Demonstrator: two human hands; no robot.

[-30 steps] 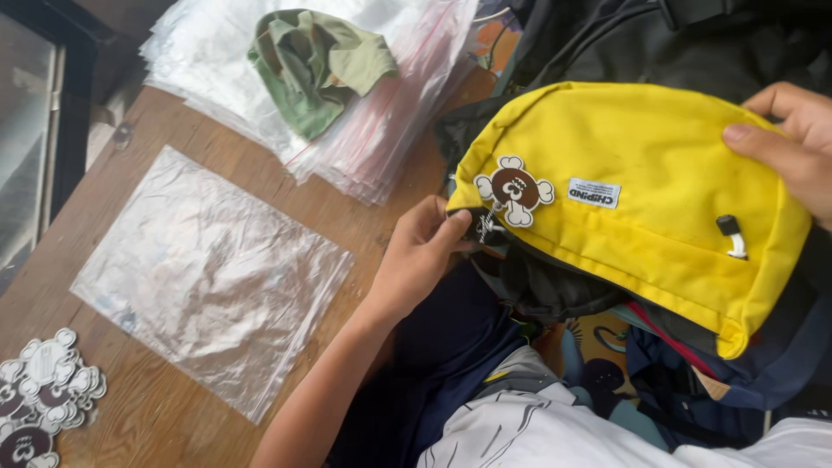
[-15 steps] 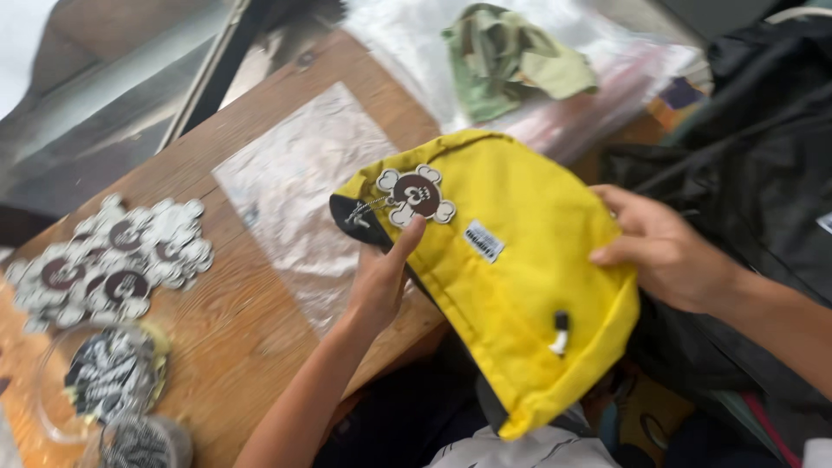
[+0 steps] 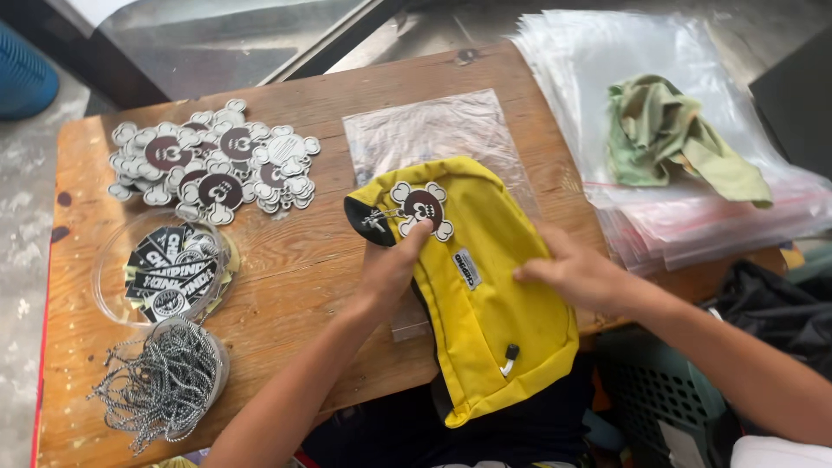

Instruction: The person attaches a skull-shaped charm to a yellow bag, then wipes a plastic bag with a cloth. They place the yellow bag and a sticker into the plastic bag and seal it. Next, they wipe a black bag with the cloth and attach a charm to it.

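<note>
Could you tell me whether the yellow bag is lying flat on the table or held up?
Lying flat: the yellow bag rests on the table, over a clear plastic sleeve, both hands pressing it.

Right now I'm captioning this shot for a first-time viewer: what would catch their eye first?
The yellow bag at the table's near edge, lying partly on a clear plastic bag, with the left hand on its bear-shaped tag and the right hand pressing its middle. Next, the heap of matching tags at far left, and the green cloth on stacked plastic bags at right.
</note>
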